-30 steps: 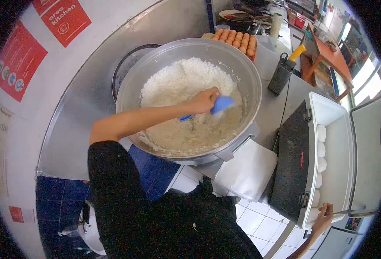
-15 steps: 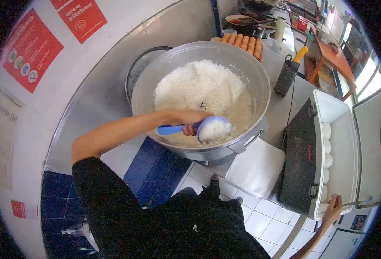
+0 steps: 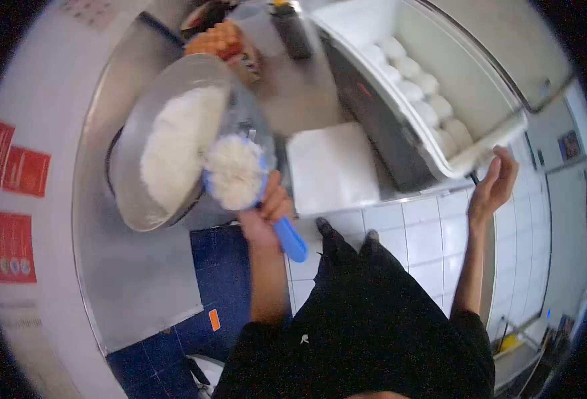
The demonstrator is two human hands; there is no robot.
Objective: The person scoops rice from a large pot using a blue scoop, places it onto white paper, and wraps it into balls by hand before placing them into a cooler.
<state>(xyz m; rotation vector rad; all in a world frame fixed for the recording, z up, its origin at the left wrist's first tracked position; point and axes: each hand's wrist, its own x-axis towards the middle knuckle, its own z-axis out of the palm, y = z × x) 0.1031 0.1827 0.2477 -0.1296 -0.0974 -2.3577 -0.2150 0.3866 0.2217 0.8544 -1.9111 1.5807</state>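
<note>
Rice (image 3: 233,171) heaped white; needed blue plastic scoop (image 3: 290,241) level in closed left hand (image 3: 267,216); half-curled right hand (image 3: 495,186) near black-and-white cooler's (image 3: 381,116) corner, hold unclear.

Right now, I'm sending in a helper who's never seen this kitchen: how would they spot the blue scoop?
Start from the wide metal pot of white rice. On its side toward the open cooler, the left hand grips the blue scoop, heaped with rice. Its bright blue sets it apart from the grey pot and the darker blue tiles.
</note>
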